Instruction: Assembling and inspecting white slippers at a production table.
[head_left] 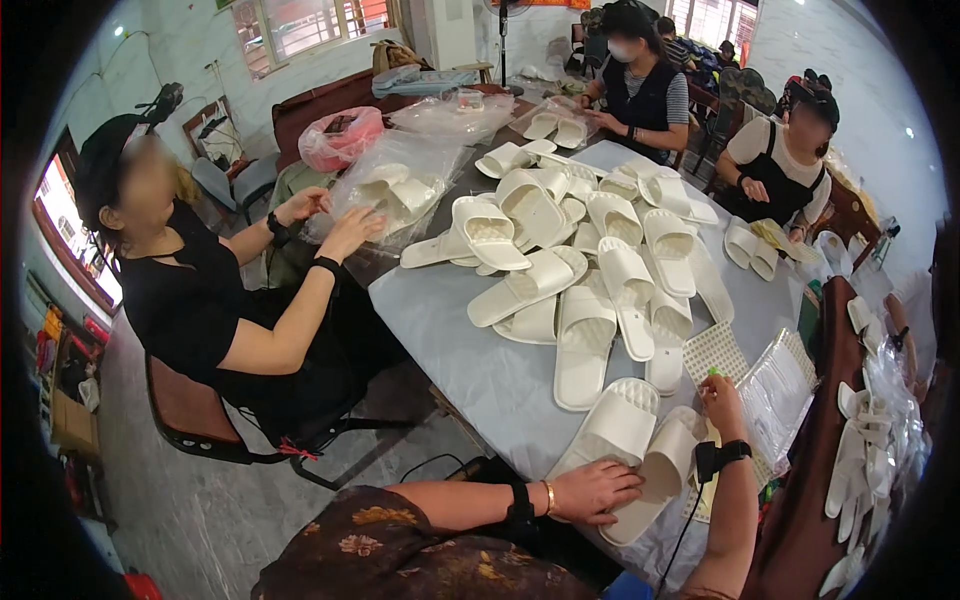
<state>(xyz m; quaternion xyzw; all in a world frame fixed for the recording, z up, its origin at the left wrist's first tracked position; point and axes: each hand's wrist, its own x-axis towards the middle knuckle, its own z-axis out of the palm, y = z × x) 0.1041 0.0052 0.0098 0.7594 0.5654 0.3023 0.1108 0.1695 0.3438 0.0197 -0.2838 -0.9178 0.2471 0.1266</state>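
Observation:
A pair of cream slippers lies in front of me at the table's near edge: the left slipper and the right slipper. My left hand lies across their lower parts, fingers stretched out and touching them. My right hand is beyond the right slipper, over a sheet dotted with small round stickers. Its fingers are pinched, and a small green thing shows at the fingertips; what it is I cannot make out. Further in stands a large heap of cream slippers.
White papers in a clear sleeve lie at the right. Bagged slippers sit on a brown seat beyond. At left a co-worker handles slippers in a plastic bag. Two other people work across the grey-covered table.

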